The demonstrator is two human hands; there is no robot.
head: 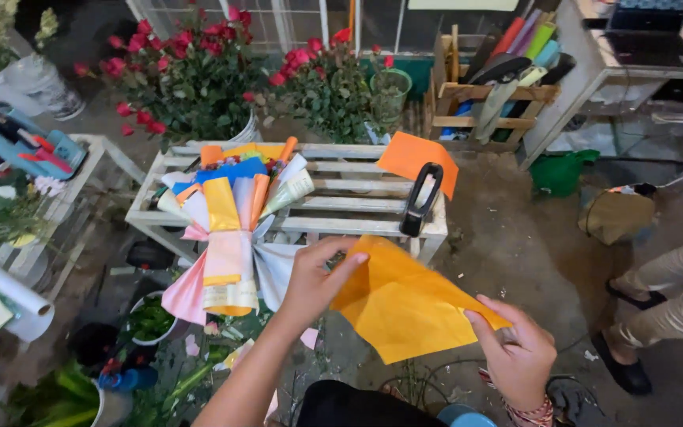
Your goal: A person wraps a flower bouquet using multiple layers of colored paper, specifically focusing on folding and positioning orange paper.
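Orange sheet of paper (405, 304), folded and creased, held up in the air between both hands in front of the white slatted wooden table (341, 209). Left hand (315, 278) closed on the sheet's upper left edge, thumb on top, fingers curled behind. Right hand (518, 352) pinching the lower right corner, fingertips pressed to the paper, palm turned down, a red and white band at the wrist. On the table, a bouquet (227, 229) wrapped in layered papers of yellow, orange, blue, white and pink, lying with its wrapped end hanging over the near edge. Just right of it, a black tape dispenser (421, 199) near the table's right corner, partly over a second orange sheet (413, 158) that sticks out past the far edge. Behind the table, buckets of red roses (191, 71) with dark green leaves. To the right of those, a wooden crate (488, 95) filled with upright rolls of coloured paper. Far left, a small white stand (81, 170) bearing a blue tray of tools. On the right edge, another person's legs in beige trousers (681, 296) and dark shoes, on the grey concrete floor (515, 237). Green stems and leaf scraps scattered low at the left.
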